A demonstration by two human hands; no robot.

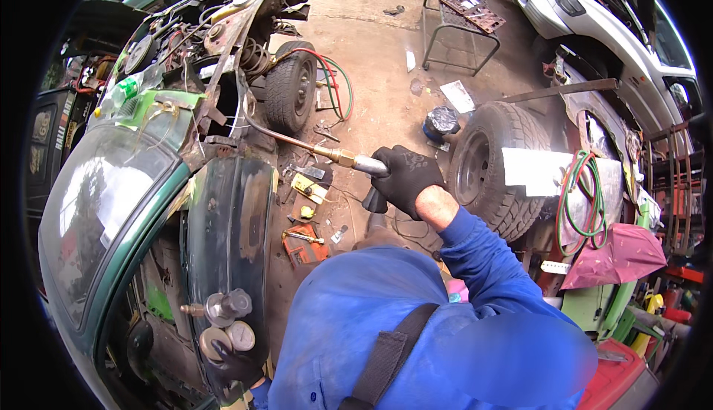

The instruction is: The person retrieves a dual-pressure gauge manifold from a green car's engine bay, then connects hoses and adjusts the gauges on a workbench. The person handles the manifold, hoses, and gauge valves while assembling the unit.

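Observation:
My right hand (pixel 408 180), in a black glove, is wrapped round the silver handle of a gas torch (pixel 370 165). Past the handle come a brass nut (pixel 342 157) and a long copper-coloured tube, which slants up and left to the green car's stripped front wing. At the lower left my left hand (pixel 236 371), also gloved in black, closes on a gas regulator (pixel 229 307) with two round gauges (pixel 240 336). It is beside the car's dark door (pixel 229 239). The backs of the gauges and part of my left palm are hidden.
A front wheel (pixel 291 87) with red and green hoses (pixel 345 90) stands ahead. Tools and a yellow box (pixel 308 189) lie on the floor. To the right are a loose tyre (pixel 512 139), a dark tub (pixel 441 122), coiled hoses (pixel 583 206) and a metal-framed table (pixel 460 27).

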